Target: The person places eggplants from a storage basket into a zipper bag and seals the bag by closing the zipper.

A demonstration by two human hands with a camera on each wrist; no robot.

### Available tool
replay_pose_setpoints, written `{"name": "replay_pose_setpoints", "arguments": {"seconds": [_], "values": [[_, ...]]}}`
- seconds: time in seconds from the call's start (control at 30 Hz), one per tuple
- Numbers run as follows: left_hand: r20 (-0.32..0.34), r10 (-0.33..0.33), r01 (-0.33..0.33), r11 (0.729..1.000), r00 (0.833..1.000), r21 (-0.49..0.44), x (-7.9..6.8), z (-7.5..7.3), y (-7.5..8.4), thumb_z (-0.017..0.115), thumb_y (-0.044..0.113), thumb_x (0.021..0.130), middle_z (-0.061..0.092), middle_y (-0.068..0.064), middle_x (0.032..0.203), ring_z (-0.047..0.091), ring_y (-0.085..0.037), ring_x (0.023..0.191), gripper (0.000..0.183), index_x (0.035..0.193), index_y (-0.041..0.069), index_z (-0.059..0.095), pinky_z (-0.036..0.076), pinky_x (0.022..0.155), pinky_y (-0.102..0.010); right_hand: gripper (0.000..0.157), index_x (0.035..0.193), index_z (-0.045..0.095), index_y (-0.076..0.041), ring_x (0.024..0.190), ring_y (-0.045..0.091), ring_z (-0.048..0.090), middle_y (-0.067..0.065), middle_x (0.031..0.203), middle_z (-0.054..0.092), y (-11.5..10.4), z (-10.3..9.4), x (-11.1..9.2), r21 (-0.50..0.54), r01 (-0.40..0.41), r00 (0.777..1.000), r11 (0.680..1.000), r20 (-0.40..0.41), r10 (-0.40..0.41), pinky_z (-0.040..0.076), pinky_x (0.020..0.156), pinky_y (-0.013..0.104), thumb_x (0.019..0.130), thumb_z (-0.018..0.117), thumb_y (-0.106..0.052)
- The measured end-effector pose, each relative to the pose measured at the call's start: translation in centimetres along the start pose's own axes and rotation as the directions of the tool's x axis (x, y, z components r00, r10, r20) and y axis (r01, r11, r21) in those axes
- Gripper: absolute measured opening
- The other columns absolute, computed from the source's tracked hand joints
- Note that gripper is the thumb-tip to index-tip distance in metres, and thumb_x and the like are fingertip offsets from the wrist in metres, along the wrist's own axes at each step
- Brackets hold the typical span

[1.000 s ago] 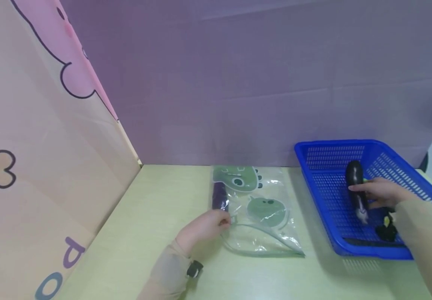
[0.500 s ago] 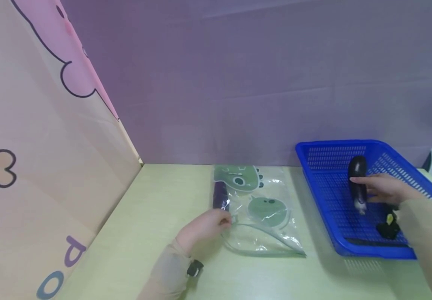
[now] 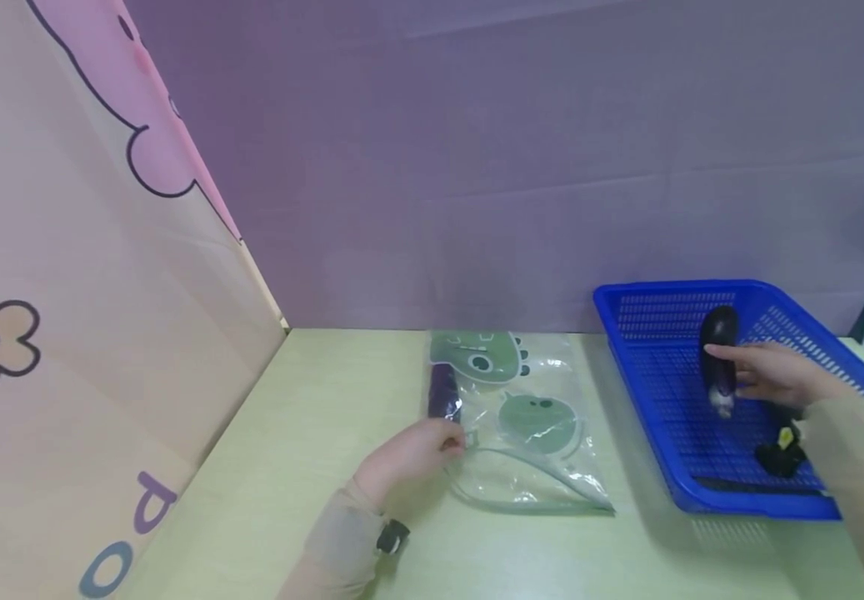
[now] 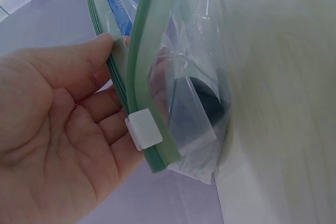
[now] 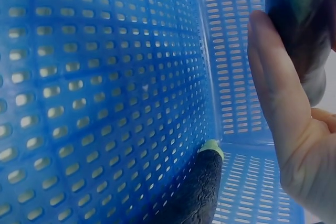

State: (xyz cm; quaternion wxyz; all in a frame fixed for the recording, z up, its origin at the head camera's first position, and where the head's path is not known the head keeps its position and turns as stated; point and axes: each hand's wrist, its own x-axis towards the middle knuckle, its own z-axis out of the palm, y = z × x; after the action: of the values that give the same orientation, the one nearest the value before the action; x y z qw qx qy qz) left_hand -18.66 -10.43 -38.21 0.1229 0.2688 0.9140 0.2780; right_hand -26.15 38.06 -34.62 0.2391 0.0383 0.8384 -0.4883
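Note:
My left hand grips the mouth of a clear zip bag printed with green dinosaurs. In the left wrist view, thumb and fingers hold the bag's green zip edge, its white slider beside them; the mouth gapes. A dark purple, long thing lies inside the bag on its left side; only its dark rounded end shows in the left wrist view. On the right, my right hand grips a glossy dark eggplant over the blue basket, tilted, its pale stem end downward.
In the basket's near right part lies a dark wrinkled thing with a pale green end. A long dark thing lies along the near wall. A purple cloth stands behind the table, a printed cloth at left.
My right hand has lifted the eggplant slightly, moving it away from me and a little right within the basket. The left hand and the bag hold their place.

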Motion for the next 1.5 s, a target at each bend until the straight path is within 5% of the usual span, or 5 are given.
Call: {"name": "replay_pose_setpoints", "arguments": {"seconds": [0.67,0.97,1.1,1.3,1.5], "values": [[-0.001,0.017,-0.017,1.000,1.000,0.008,0.1,0.3,0.0,0.057,0.014,0.093,0.065,0.003,0.087,0.059,-0.007,0.081,0.011,0.096,0.008,0.065,0.051,0.079,-0.022,0.087,0.132,-0.036,0.000,0.135,0.047,-0.017,0.025,0.142,-0.034,0.0,-1.1,-0.5,0.195,0.017,0.999,0.981,0.029,-0.023,0.023,0.112,0.045,0.098,0.027,-0.049],[-0.006,0.014,-0.014,1.000,1.000,-0.001,0.0,0.2,0.0,0.057,0.013,0.093,0.065,0.003,0.086,0.059,-0.006,0.080,0.010,0.095,0.008,0.065,0.051,0.078,-0.022,0.085,0.137,-0.029,0.001,0.141,0.038,0.004,0.024,0.147,-0.025,-1.0,-0.9,-0.3,0.260,0.040,0.998,0.965,0.041,-0.052,0.049,0.073,0.012,0.098,0.030,-0.047],[-0.005,0.014,-0.014,1.000,1.000,0.003,-0.1,0.2,0.0,0.057,0.014,0.092,0.065,0.003,0.086,0.059,-0.006,0.080,0.010,0.095,0.008,0.065,0.051,0.078,-0.022,0.085,0.139,-0.027,0.001,0.106,0.003,0.060,0.022,0.150,-0.019,-1.1,-0.8,-0.5,0.282,0.044,0.998,0.958,0.031,-0.055,0.050,0.075,0.015,0.099,0.033,-0.044],[-0.012,0.020,-0.020,1.000,1.000,0.012,-0.1,0.2,0.0,0.056,0.014,0.093,0.066,0.002,0.089,0.061,-0.008,0.084,0.011,0.096,0.008,0.065,0.051,0.081,-0.023,0.085,0.138,-0.029,0.000,0.134,0.022,0.040,0.023,0.149,-0.023,-1.6,-0.6,-0.7,0.251,0.049,0.997,0.967,0.047,-0.063,0.051,0.084,0.018,0.099,0.030,-0.047],[-0.013,0.021,-0.021,1.000,1.000,0.013,0.0,0.2,-0.1,0.056,0.014,0.093,0.066,0.002,0.089,0.060,-0.008,0.084,0.011,0.096,0.008,0.065,0.051,0.081,-0.023,0.083,0.141,-0.025,-0.001,0.085,-0.003,0.062,-0.009,0.101,0.067,-1.7,-0.5,-0.7,0.408,0.064,0.994,0.911,0.059,-0.096,0.053,0.077,0.021,0.100,0.036,-0.038]]}}
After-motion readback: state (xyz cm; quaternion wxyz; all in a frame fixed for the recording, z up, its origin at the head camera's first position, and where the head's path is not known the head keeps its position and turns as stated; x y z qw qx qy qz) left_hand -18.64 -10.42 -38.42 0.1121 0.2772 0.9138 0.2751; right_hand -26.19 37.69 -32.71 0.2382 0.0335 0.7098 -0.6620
